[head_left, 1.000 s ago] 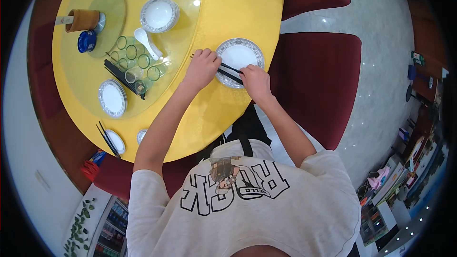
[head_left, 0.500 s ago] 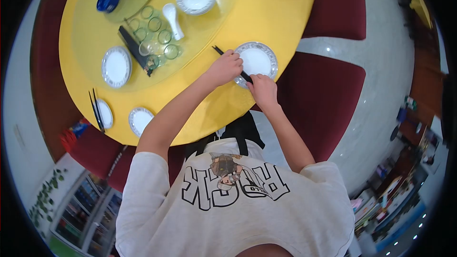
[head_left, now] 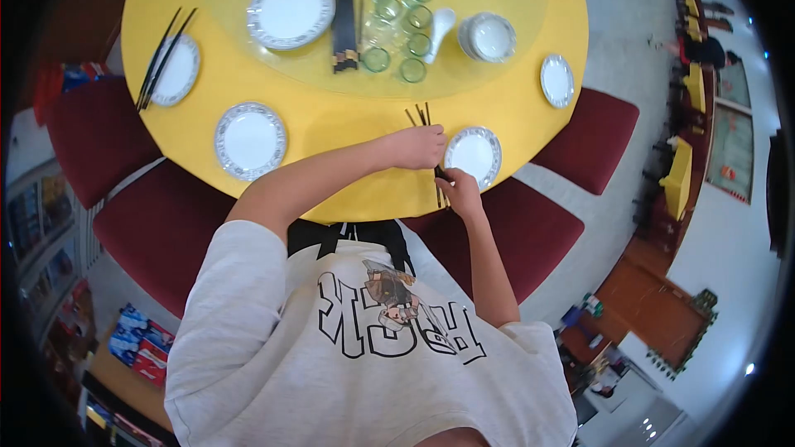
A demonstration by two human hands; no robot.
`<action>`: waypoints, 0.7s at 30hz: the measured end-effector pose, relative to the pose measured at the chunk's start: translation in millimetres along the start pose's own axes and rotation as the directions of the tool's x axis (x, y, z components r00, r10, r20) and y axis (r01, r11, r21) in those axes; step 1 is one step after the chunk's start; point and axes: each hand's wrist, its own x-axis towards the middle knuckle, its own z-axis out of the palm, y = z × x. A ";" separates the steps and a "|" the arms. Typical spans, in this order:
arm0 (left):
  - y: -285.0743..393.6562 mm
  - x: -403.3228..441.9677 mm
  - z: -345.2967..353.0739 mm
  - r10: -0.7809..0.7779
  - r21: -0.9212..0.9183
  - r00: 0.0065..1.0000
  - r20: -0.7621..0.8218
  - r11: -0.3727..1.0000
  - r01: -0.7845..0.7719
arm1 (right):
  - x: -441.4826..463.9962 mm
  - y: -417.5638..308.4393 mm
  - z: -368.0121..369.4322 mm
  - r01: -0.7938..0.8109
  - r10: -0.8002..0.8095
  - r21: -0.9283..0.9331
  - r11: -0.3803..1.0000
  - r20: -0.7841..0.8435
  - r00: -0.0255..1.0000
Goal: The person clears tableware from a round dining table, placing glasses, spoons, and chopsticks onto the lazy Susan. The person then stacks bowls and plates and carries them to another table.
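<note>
Dark chopsticks are held in both hands above the yellow table, just beside a patterned plate; the far part is enclosed by the left hand, the near part by the right hand.

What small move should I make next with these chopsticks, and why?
Perhaps separate out two chopsticks: your left hand and right hand hold a fanned bunch, at least three ends showing, beside the nearest plate, while another pair lies over the leftmost plate.
</note>
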 end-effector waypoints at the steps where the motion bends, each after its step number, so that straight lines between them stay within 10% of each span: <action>1: 1.6 -20.2 -17.8 -0.043 -0.026 0.999 -0.012 0.999 0.043 | 3.2 -14.7 2.7 0.020 -0.022 0.066 0.998 0.020 1.000; 10: 17.5 -259.7 -131.3 -0.452 0.120 0.889 -0.078 0.880 0.459 | 60.2 -227.3 104.9 0.284 -0.280 0.055 0.957 0.423 0.862; 14: 7.8 -352.3 -168.0 -0.642 0.191 0.767 -0.014 0.751 0.632 | 104.4 -297.4 172.3 0.295 -0.422 0.319 0.901 0.481 0.769; 19: -21.1 -432.0 -197.7 -0.775 0.312 0.604 -0.184 0.537 0.784 | 153.9 -379.2 234.6 -0.031 -0.390 0.588 0.808 0.574 0.719; 21: -36.0 -451.4 -206.1 -0.844 0.277 0.334 -0.420 0.231 0.933 | 165.8 -408.2 247.7 -0.129 -0.348 0.635 0.761 0.568 0.746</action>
